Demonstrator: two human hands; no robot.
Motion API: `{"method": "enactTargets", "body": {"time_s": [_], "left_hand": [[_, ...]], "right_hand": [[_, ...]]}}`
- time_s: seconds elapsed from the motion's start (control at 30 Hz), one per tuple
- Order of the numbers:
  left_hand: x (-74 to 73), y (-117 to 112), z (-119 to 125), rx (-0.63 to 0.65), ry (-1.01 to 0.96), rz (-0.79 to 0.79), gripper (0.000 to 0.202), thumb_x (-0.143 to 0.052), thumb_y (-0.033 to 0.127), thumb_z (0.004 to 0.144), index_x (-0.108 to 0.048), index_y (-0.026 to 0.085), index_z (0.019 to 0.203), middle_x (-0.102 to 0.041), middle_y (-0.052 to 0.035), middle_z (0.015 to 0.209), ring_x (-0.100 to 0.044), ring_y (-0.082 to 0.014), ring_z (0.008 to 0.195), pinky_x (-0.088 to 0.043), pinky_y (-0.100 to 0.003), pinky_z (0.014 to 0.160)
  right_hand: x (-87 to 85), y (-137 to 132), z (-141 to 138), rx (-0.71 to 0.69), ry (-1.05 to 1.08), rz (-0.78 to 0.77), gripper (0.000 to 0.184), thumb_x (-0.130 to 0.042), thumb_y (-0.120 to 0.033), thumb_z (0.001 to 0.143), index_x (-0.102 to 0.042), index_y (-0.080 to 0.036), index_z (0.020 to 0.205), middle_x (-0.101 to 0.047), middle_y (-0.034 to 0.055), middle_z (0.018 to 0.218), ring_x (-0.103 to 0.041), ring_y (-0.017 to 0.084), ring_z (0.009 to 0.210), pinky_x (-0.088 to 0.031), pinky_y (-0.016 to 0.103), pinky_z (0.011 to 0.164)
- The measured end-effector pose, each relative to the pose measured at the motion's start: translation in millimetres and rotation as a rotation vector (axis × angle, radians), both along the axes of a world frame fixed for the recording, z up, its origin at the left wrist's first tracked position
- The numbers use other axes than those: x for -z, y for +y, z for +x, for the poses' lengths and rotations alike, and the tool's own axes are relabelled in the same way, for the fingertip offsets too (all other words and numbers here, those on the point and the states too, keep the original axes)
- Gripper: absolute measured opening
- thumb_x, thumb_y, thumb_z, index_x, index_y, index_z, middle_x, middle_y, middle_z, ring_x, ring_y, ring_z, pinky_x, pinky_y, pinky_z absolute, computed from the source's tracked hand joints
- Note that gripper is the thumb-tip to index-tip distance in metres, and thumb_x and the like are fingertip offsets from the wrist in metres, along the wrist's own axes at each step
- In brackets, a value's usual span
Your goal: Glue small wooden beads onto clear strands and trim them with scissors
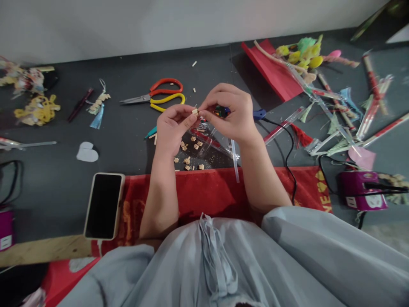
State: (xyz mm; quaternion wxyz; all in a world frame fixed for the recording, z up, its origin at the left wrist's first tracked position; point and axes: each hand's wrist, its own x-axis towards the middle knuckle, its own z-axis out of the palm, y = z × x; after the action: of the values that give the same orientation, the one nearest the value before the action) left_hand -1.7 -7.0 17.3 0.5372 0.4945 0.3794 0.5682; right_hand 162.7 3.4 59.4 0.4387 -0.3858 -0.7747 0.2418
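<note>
My left hand (pixel 171 128) pinches a small pale wooden piece (pixel 195 111) between thumb and fingers. Thumb and forefinger of my right hand (pixel 231 111) close at the right side of the same piece. A thin wire-like bit shows just above the fingertips; which hand holds it I cannot tell. On the table below lie several similar wooden pieces (pixel 187 160) and a little heap of thin metal bits (pixel 202 125). Behind my right hand is a blue tool (pixel 259 114) with a black cord, mostly hidden. Scissors (pixel 150 98) with red and yellow handles rest beyond my left hand.
A phone (pixel 105 207) lies at front left by a red towel (pixel 211 192). Left stand a tasselled charm (pixel 99 104) and a white paper heart (pixel 87 152). To the right are a red envelope (pixel 275 68), clear-wrapped sticks (pixel 372 106) and a purple box (pixel 362 190).
</note>
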Motion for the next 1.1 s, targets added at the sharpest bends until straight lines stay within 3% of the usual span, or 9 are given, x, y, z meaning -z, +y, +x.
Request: {"method": "enactTargets", "body": {"time_s": [0.27,0.7,1.1], "left_hand": [[3.6,1,0,-0.053,0.022,0.035,0.028,-0.077,0.044,0.069,-0.067,0.023,0.084,-0.068,0.0043,0.076,-0.065,-0.0068,0.062,-0.056,-0.022,0.063],[0.2,-1,5,-0.068,0.024,0.004,0.033,-0.077,0.049,0.066,-0.067,0.023,0.083,-0.068,0.003,0.077,-0.065,-0.008,0.066,-0.058,-0.023,0.065],[-1.5,-1,3,-0.031,-0.008,-0.067,0.036,-0.078,0.049,0.065,-0.067,0.021,0.085,-0.07,0.0029,0.074,-0.064,-0.0051,0.061,-0.056,-0.018,0.063]], "right_hand": [[6.6,2,-6,-0.015,-0.114,0.089,0.014,-0.048,-0.029,0.091,-0.054,-0.023,0.08,-0.054,0.0032,0.081,-0.055,0.016,0.079,-0.052,0.034,0.075],[9.5,3,-8,-0.043,-0.03,-0.021,0.033,-0.034,-0.051,0.095,-0.048,-0.025,0.079,-0.054,0.0053,0.086,-0.053,0.019,0.084,-0.05,0.042,0.086],[25.9,12,8,0.05,0.23,-0.11,0.042,-0.033,-0.06,0.092,-0.052,-0.025,0.08,-0.052,0.0017,0.073,-0.056,0.017,0.072,-0.054,0.036,0.072]]}}
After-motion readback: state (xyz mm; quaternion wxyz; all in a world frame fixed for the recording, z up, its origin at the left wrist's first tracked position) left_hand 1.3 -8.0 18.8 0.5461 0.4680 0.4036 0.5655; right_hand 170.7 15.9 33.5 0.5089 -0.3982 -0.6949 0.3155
